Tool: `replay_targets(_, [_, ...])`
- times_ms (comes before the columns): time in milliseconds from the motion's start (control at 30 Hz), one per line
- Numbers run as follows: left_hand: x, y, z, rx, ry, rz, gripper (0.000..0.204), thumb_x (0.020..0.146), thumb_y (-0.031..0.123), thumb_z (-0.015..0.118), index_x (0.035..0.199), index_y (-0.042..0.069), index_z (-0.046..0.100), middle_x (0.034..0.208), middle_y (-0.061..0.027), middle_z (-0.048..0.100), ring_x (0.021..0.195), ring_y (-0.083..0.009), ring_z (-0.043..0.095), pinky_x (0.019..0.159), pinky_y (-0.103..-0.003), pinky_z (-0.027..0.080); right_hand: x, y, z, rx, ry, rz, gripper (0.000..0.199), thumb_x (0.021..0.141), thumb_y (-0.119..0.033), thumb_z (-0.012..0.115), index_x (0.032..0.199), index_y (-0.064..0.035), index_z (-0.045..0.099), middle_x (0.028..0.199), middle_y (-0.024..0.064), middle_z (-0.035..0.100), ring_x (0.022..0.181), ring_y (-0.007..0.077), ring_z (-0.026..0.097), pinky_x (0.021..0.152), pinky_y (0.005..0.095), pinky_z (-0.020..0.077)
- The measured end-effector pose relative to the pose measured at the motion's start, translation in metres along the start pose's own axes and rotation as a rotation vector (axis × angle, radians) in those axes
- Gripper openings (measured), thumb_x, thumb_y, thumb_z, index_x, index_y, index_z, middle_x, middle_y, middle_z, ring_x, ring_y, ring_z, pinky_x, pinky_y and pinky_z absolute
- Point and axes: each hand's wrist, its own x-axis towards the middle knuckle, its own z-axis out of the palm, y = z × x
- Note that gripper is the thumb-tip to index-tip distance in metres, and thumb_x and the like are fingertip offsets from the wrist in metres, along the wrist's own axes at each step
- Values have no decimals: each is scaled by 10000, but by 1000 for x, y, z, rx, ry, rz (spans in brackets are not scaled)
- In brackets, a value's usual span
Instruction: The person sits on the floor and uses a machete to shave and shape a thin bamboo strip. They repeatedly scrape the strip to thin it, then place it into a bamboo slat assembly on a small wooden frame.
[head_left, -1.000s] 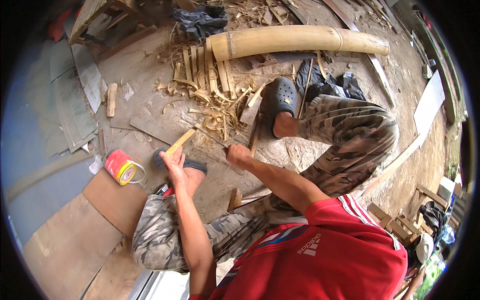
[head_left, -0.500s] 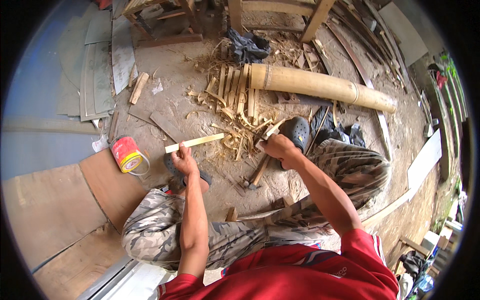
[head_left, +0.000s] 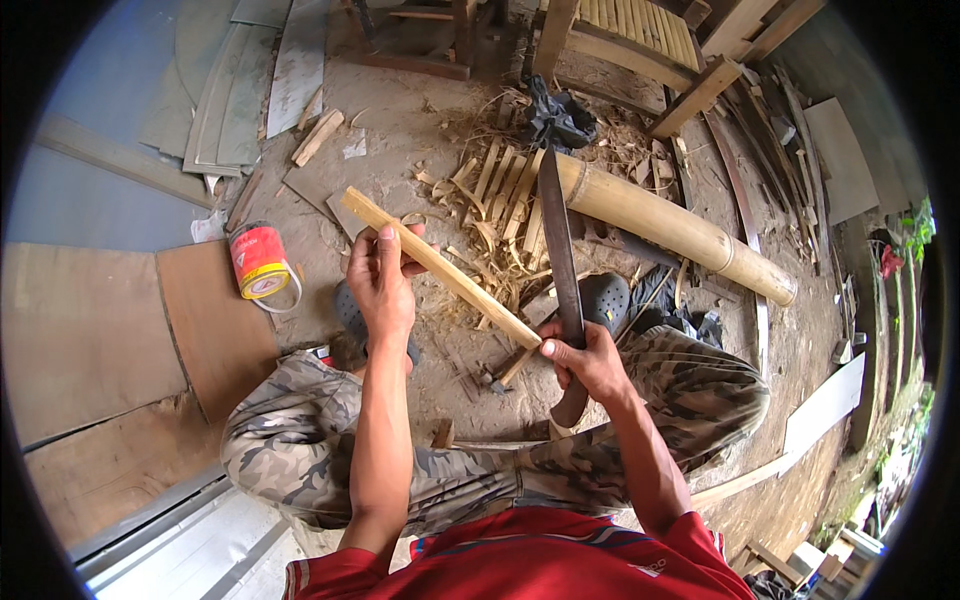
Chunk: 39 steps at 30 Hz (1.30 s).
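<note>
Pale bamboo strip (head_left: 455, 278), now aslant

The floor (head_left: 415, 105) is dusty grey-brown, turning browner toward the right. Plywood (head_left: 90, 340) sheets lie at lower left, below a blue panel (head_left: 100, 210). Along the top stand a wooden frame (head_left: 415, 66) and a slatted seat (head_left: 640, 27) on timber legs. Daylight glares at the right edge, where green plants (head_left: 915, 238) show.
</note>
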Motion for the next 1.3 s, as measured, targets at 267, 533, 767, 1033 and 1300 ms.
replay_targets(267, [-16,28,27,96,-12,-58,371,981,150,587,1270,-41,453,1075,-176,656,837,-219,696,718,-344,633,-1,1,2,236,-51,-16,140,895,-116,709,898,-14,613,569,1,463,439,118,475,423,289,435])
replay_targets(533, [-35,37,40,256,-126,-78,812,844,-70,672,1453,-7,139,1183,-180,507,996,-178,597,782,-260,579,-1,-6,2,410,-92,66,220,913,-212,661,838,-59,522,600,19,429,432,152,461,421,328,437])
replay_targets(767, [-36,36,38,316,-53,-46,758,863,-51,656,1431,-22,155,1113,-154,532,921,-146,581,738,-237,553,3,3,6,600,-147,161,199,962,-223,600,867,-58,542,612,22,440,461,160,481,425,332,430])
replay_targets(1033, [-20,54,15,203,5,-155,317,956,115,605,1226,-17,506,1092,-191,675,960,-261,700,751,-336,609,15,17,19,420,84,70,162,934,-183,673,944,-49,584,662,9,468,496,144,502,462,332,454])
replay_targets(1300, [-11,31,-26,-443,-342,-73,245,967,62,571,1206,60,515,1118,-105,636,1092,-305,634,987,-477,512,21,16,7,518,51,-186,161,914,-115,682,1016,-38,584,798,87,604,473,152,518,462,333,476])
